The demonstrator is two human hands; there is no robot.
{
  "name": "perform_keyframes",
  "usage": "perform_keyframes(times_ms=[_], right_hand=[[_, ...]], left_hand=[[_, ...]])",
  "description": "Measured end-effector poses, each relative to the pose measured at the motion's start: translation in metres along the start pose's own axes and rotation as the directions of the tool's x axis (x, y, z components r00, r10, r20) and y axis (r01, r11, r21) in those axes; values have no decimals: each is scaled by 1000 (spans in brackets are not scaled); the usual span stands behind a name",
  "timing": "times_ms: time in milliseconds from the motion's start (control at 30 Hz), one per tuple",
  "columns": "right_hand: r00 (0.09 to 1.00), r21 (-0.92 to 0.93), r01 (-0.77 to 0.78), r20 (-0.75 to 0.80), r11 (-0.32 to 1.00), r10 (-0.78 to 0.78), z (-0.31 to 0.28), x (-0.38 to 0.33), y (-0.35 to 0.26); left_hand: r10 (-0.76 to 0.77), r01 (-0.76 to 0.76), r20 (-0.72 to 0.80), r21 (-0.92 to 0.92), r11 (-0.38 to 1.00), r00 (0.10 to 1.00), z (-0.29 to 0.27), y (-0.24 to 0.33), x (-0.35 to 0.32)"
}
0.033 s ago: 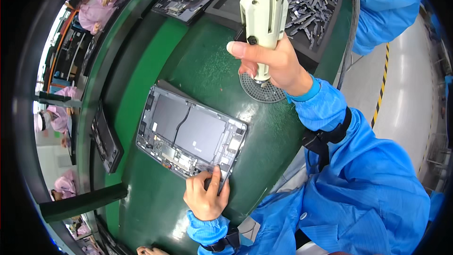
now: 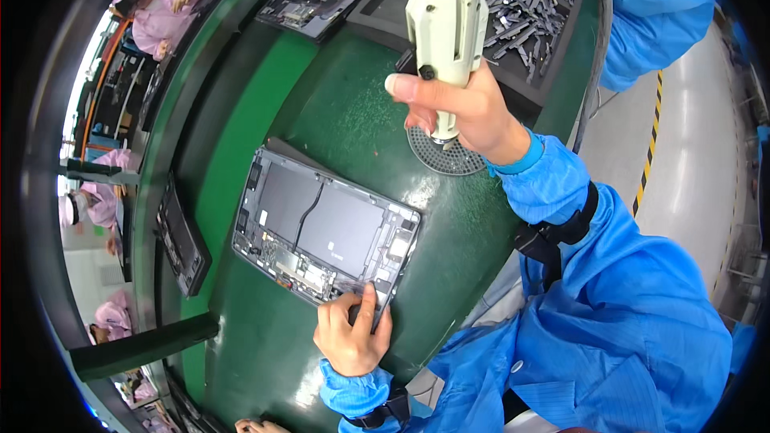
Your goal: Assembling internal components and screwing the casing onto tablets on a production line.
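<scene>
An opened tablet (image 2: 341, 216) lies on the green work surface, its batteries, black cable and circuit board showing. My left hand (image 2: 353, 337) is at its near right corner, fingers bent, the index fingertip pressed on the inside and the thumb by the edge. Dark parts beneath those fingers are partly hidden. In my right hand (image 2: 473, 108) is a cream electric screwdriver (image 2: 445, 28), held upright with the thumb stretched across it. Its lower end is above a round grey perforated disc (image 2: 445, 162), which the hand partly covers.
A black tray (image 2: 385, 4) of small dark strip parts (image 2: 529, 12) stands at the far right. Other opened tablets are at the far side (image 2: 317, 0) and left (image 2: 183, 236). A black bar (image 2: 144, 345) juts in from the left. Another person's hand (image 2: 258, 426) shows at the bottom edge.
</scene>
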State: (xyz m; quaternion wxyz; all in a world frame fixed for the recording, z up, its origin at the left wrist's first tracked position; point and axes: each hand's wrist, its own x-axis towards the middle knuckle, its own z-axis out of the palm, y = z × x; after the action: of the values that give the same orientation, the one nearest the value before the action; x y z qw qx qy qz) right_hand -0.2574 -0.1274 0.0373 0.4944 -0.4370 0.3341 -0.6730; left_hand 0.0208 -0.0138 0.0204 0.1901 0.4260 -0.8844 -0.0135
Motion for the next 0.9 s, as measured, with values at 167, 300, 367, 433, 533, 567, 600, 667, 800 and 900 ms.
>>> perform_keyframes(times_ms=[167,300,367,433,533,567,600,667,800,900], right_hand=[[998,19,-42,54,999,40,6,-5,2],[995,11,-78,57,997,77,5,-5,-4],[1000,-57,0,20,998,1,2,-5,-7],[998,-97,50,-30,994,-53,-3,-3,-7],[989,-142,98,-100,985,-112,-11,1,-1],[987,-152,99,-111,983,-116,-11,2,0],[987,-154,98,-109,983,-115,-11,2,0],[988,-152,96,-105,984,-112,-9,3,0],[990,-165,74,-107,984,-92,-8,4,4],[992,-164,53,-104,985,-71,-8,4,6]], left_hand=[[22,-23,13,50,998,1000,5,1,1],[43,-42,-6,71,997,999,6,0,2],[52,-51,-13,70,996,999,6,0,3],[45,-43,-30,55,998,999,7,0,3],[49,-47,-42,51,998,998,8,-1,4],[46,-44,-42,50,998,998,8,0,4],[37,-35,-41,44,998,998,8,0,4],[25,-23,-43,35,999,999,8,0,4],[31,-30,-41,29,999,999,6,-1,4],[32,-31,-37,24,999,999,6,-2,3]])
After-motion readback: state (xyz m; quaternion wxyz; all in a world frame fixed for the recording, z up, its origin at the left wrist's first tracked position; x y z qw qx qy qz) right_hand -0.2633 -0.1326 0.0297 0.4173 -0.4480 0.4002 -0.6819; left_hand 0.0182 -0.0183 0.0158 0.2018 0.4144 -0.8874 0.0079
